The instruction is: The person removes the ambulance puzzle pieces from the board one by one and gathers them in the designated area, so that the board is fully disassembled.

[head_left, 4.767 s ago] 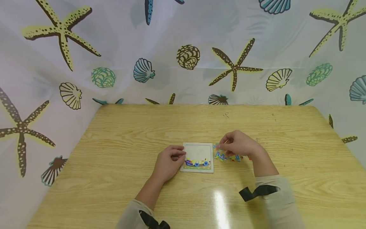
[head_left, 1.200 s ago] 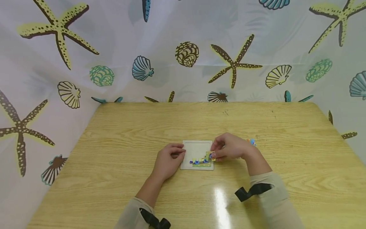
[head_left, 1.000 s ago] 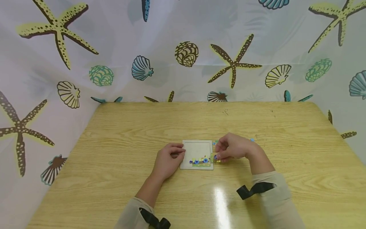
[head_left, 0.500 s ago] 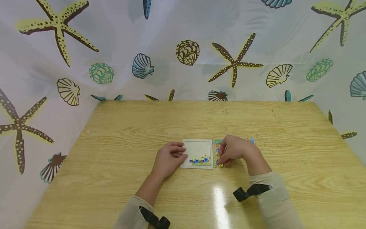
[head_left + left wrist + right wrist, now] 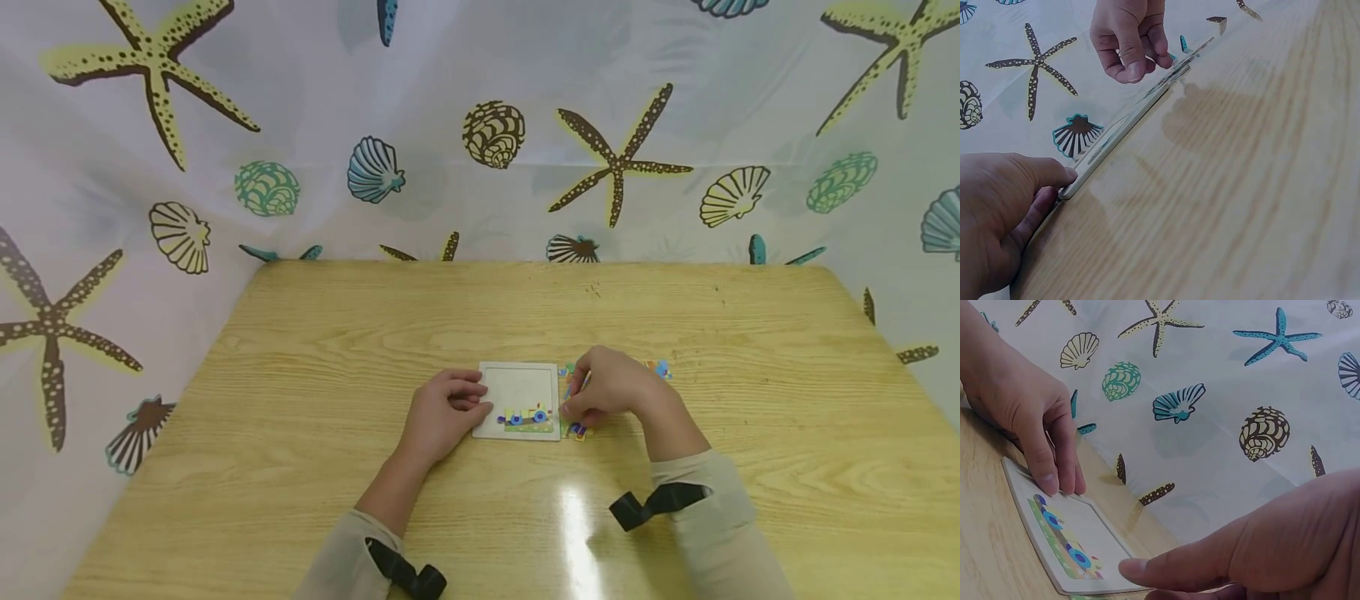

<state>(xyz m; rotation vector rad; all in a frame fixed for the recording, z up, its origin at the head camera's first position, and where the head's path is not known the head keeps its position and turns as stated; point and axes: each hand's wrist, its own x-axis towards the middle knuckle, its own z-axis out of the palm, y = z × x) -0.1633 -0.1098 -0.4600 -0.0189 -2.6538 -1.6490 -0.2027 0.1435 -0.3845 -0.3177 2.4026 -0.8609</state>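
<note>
A pale jigsaw tray [image 5: 517, 385] lies flat on the table, with joined train puzzle pieces [image 5: 528, 418] along its lower part. My left hand [image 5: 442, 412] rests at the tray's left edge, thumb and fingertips touching the rim. In the left wrist view the left thumb [image 5: 1054, 172] lies on top of the tray's corner. Just right of the tray my right hand [image 5: 611, 387] is over loose puzzle pieces, fingers loosely bent. No piece shows between its fingertips. A yellow and blue puzzle piece [image 5: 577, 432] lies below the right thumb. The hand hides part of the pile.
More loose puzzle pieces [image 5: 660, 369] lie beyond the right wrist. The wooden table [image 5: 360, 333] ends at a patterned curtain [image 5: 435, 92] behind. Black straps [image 5: 660, 504] hang on both sleeves.
The right hand has brought the yellow and blue piece from over the tray's right rim to the table beside it and let it go. The left hand stays at the tray's left edge.
</note>
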